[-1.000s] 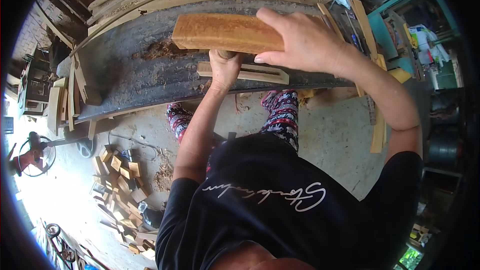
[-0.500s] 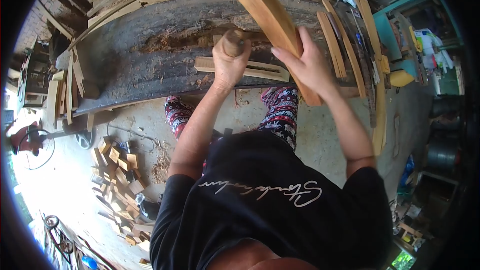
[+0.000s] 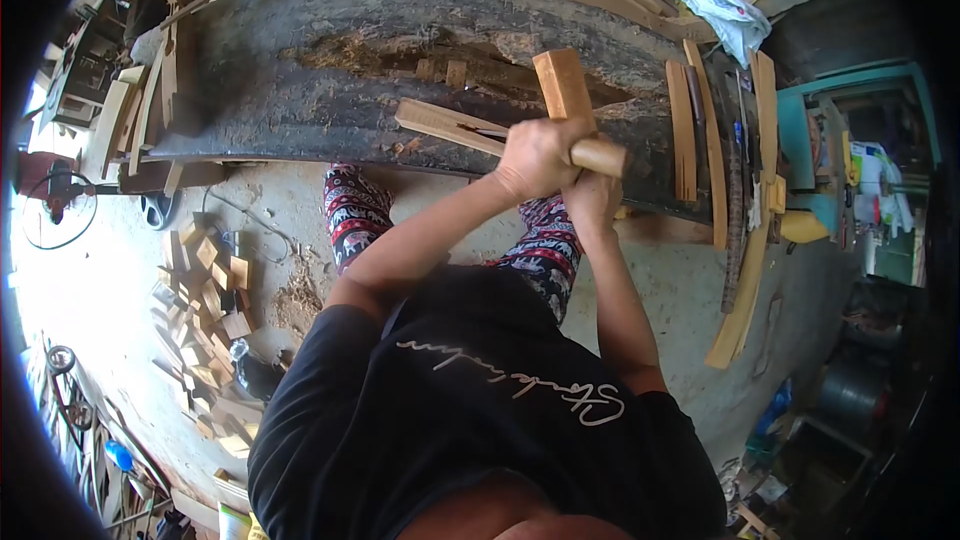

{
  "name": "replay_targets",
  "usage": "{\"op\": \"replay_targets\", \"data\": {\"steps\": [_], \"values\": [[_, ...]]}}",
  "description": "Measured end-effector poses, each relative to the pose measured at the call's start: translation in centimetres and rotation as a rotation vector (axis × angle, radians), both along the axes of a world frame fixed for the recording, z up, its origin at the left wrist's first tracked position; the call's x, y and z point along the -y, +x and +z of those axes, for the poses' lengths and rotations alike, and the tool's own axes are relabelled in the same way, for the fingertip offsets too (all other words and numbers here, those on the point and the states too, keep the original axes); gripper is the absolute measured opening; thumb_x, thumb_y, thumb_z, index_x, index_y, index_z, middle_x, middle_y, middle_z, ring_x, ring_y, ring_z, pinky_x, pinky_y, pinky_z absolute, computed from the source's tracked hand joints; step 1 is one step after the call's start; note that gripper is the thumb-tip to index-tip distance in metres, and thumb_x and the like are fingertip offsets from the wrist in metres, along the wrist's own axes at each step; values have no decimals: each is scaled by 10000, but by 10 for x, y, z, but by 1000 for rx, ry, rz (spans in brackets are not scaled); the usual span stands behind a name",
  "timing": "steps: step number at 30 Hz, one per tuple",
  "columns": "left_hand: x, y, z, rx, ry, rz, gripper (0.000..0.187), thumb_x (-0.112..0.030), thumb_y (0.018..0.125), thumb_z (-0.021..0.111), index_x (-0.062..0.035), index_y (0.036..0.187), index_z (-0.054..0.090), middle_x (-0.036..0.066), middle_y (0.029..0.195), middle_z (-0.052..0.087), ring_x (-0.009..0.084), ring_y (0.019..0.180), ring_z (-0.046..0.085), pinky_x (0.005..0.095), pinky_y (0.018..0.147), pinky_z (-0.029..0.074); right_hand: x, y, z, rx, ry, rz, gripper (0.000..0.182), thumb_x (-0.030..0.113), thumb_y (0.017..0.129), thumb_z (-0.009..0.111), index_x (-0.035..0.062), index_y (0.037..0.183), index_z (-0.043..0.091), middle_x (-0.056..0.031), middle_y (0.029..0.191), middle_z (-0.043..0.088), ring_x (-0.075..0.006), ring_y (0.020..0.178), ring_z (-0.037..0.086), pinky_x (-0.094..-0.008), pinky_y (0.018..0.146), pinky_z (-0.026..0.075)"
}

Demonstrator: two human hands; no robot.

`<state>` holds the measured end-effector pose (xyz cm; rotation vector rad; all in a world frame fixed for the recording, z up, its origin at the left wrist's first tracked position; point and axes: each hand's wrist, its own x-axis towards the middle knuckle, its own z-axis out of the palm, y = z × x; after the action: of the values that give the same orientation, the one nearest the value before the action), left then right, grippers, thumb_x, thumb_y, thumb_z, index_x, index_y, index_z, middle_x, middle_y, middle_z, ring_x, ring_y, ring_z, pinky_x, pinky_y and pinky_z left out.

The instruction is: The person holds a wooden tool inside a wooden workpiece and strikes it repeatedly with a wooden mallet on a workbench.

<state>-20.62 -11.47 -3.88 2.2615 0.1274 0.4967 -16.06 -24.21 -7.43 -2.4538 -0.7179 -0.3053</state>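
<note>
- Dark, worn workbench [image 3: 350, 120] spans the workshop; a wooden strip [image 3: 435, 122] lies near its front edge.
- Since half a second ago, the left hand [image 3: 540, 155] has shifted rightward and now meets the right hand [image 3: 592, 205].
- Left forearm angles rightward, fingers closed around a round wooden handle [image 3: 604, 157]; a thin dark blade [image 3: 486, 131] shows over the strip.
- Right hand, just below the handle, grips a wooden block [image 3: 563, 85] rising behind the left hand.
</note>
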Motion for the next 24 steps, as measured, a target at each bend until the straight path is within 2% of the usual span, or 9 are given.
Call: {"op": "replay_targets", "data": {"steps": [2, 3, 4, 6, 7, 9, 10, 12, 24], "values": [[-26, 0, 3, 149, -175, 57, 307, -77, 692, 781, -47, 979, 676, 134, 885, 707, 211, 768, 696, 340, 701, 556, -7, -2, 15, -27, -37, -12, 397, 295, 854, 702, 43, 1056, 470, -221, 891, 635, -424, 823, 657, -510, 680, 543], [-53, -1, 15, 214, -684, 19, 243, -97, 775, 783, -29, 984, 678, 55, 879, 698, 117, 772, 645, 279, 690, 532, -6, -5, 18, -62, -73, -32, 423, 329, 858, 707, 35, 1032, 460, -218, 883, 633, -426, 796, 658, -505, 663, 546], [-59, -6, 20, 249, -790, 38, 250, -126, 799, 786, -3, 985, 673, -2, 844, 660, 73, 769, 578, 241, 687, 501, -6, -3, 12, -35, -66, -7, 476, 386, 859, 708, 23, 1036, 455, -216, 874, 633, -426, 759, 660, -494, 645, 550], [-73, -19, 12, 247, -673, 157, 285, -151, 791, 810, -30, 1015, 682, -5, 851, 669, 62, 780, 590, 227, 704, 496, -8, -5, 15, -41, -74, -1, 482, 389, 856, 711, 24, 1041, 456, -212, 883, 629, -416, 765, 661, -488, 641, 552], [-76, -21, 4, 336, -711, 230, 177, -183, 837, 768, -79, 909, 646, -20, 696, 600, 58, 644, 559, 231, 588, 478, -10, -6, 15, -45, -88, 13, 488, 392, 853, 713, 24, 1047, 457, -208, 892, 625, -406, 770, 662, -481, 637, 555], [-92, -32, -3, 682, -1420, -46, 231, -201, 915, 677, -135, 767, 512, -32, 559, 463, 62, 479, 433, 249, 430, 369, -11, -8, 13, 6, -106, 25, 504, 399, 850, 716, 19, 1054, 456, -202, 900, 618, -396, 775, 661, -473, 626, 556], [-96, -36, -5, 674, -1423, -48, 231, -201, 915, 677, -135, 767, 512, -32, 559, 463, 62, 479, 433, 249, 430, 369, -11, -10, 12, 64, -127, 42, 519, 406, 848, 719, 13, 1062, 455, -197, 907, 611, -385, 781, 659, -466, 614, 557], [-102, -37, -7, 784, -1412, 269, 322, -183, 992, 572, -153, 728, 391, -34, 522, 373, 67, 421, 264, 266, 375, 224, -11, -9, 9, 65, -122, 35, 535, 409, 846, 721, 6, 1075, 453, -193, 915, 604, -378, 784, 657, -454, 608, 561], [-110, -38, -11, 596, -1232, 93, 232, -168, 993, 564, -162, 802, 432, -25, 548, 370, 72, 436, 297, 246, 400, 247, -12, -10, 9, 11, -140, 32, 580, 400, 848, 721, -20, 1135, 443, -215, 967, 609, -386, 833, 670, -440, 633, 581]]}}
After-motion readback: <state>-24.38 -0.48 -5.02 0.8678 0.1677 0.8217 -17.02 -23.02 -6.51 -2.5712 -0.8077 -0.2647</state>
